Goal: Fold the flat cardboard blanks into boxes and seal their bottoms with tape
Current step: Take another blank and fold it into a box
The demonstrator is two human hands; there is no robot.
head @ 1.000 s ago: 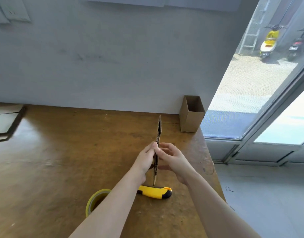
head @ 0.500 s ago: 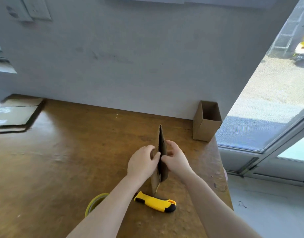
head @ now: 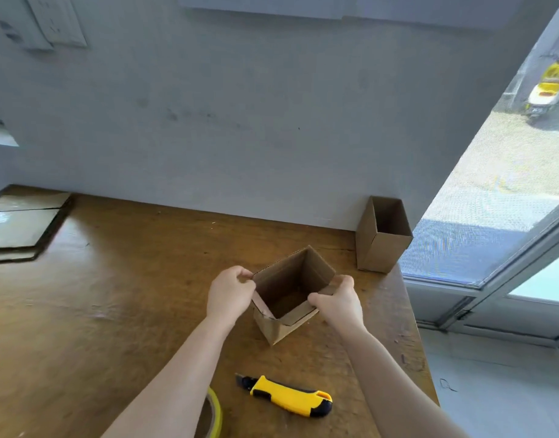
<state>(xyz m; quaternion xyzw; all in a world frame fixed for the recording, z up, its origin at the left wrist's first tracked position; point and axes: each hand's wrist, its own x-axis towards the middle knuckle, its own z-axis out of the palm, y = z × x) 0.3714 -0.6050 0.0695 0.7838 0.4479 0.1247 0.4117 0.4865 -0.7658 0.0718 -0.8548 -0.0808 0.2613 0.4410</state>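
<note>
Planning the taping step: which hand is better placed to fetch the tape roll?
Probably the left hand: the tape roll lies beside its forearm. The right hand would reach across the yellow knife, and can hold the box.

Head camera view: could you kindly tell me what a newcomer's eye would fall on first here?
At the centre, the left hand and the right hand grip opposite sides of an opened cardboard box, its mouth facing the camera. A yellow utility knife lies on the wooden table nearer the person, and a second box stands upright at the far right corner by the wall.
</note>
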